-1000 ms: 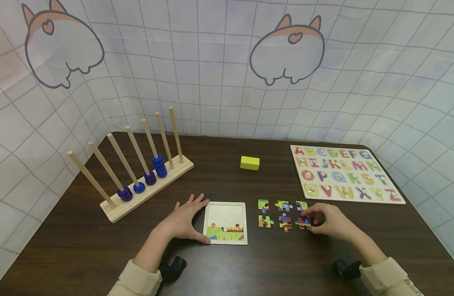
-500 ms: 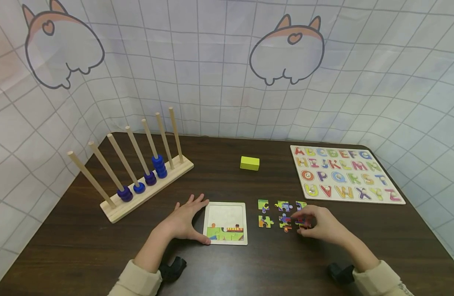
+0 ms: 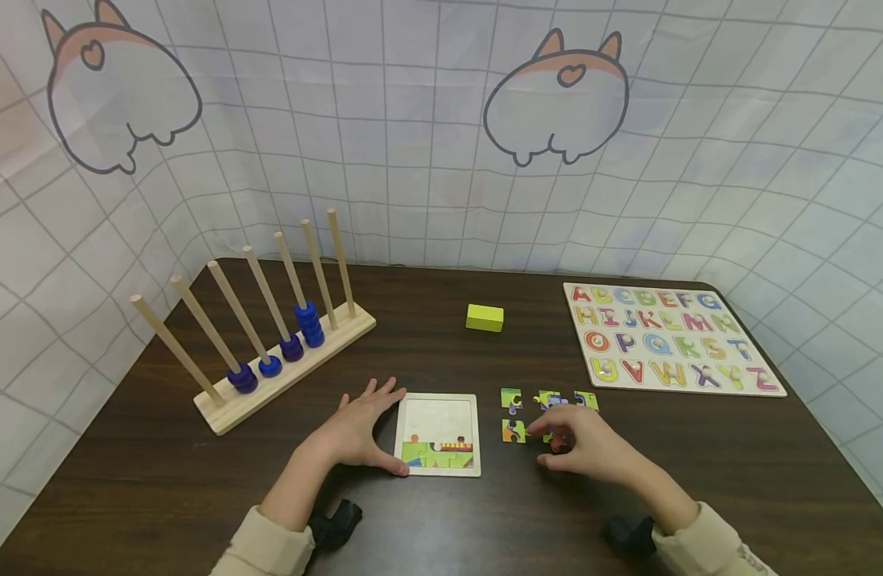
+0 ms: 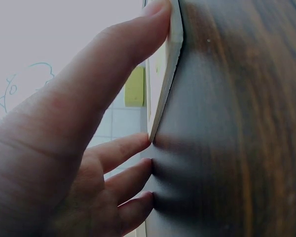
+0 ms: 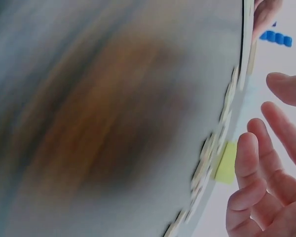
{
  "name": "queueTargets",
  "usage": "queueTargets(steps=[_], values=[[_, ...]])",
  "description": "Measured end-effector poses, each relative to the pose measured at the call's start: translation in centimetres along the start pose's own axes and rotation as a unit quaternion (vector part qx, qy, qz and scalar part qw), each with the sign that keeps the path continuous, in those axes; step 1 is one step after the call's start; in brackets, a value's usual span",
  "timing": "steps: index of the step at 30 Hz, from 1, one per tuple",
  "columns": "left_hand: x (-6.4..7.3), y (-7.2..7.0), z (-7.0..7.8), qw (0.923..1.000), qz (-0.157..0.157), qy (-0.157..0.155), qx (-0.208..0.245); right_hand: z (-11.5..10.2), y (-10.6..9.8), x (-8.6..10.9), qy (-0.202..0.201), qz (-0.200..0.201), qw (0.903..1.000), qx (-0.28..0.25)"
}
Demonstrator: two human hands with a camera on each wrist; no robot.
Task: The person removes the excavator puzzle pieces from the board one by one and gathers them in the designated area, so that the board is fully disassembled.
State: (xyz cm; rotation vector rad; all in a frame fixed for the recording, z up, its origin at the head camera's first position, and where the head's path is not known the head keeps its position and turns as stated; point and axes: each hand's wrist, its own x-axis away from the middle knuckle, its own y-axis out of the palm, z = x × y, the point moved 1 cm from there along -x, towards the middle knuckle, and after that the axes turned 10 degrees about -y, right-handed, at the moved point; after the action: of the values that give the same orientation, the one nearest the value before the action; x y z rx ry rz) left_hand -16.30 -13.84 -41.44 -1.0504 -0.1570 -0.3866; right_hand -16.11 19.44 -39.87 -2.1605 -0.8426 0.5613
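A square puzzle tray [image 3: 441,394] lies flat in front of me, its bottom row filled with green pieces. My left hand [image 3: 358,428] rests along its left side, fingers spread; the thumb touches the lower left corner and the index fingertip the upper left. Right of the tray lie loose puzzle pieces, among them an orange-green piece [image 3: 513,431] and a green corner piece [image 3: 510,398]. My right hand [image 3: 589,444] hovers over the lower row, index fingertip at the orange-green piece. In the right wrist view its thumb and fingers are apart with nothing between. The hand partly hides other pieces.
At left stands a wooden peg rack [image 3: 290,372] with tall pegs and blue rings. A yellow block [image 3: 485,318] sits behind the tray. An alphabet board [image 3: 675,340] lies at back right. A tiled-pattern curtain [image 3: 427,160] hangs behind the table.
My right hand has moved left, from the rightmost lower piece across to the orange-green piece. My left hand and the tray have stayed in place.
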Motion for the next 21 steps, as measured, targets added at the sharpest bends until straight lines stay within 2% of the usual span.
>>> queueTargets(steps=[7,15,21], values=[[0.0,0.0,0.0,1.0000,-0.004,-0.002,0.001,-1.3,1.0,-1.6,-0.025,-0.005,0.9997,-0.005],[-0.1,0.1,0.0,1.0000,-0.006,-0.005,0.000,-2.7,2.1,-3.8,-0.021,-0.015,0.9997,-0.004],[-0.1,0.1,0.0,1.0000,-0.005,-0.004,0.002,-4.0,3.1,-5.6,-0.041,-0.029,0.9986,-0.020]])
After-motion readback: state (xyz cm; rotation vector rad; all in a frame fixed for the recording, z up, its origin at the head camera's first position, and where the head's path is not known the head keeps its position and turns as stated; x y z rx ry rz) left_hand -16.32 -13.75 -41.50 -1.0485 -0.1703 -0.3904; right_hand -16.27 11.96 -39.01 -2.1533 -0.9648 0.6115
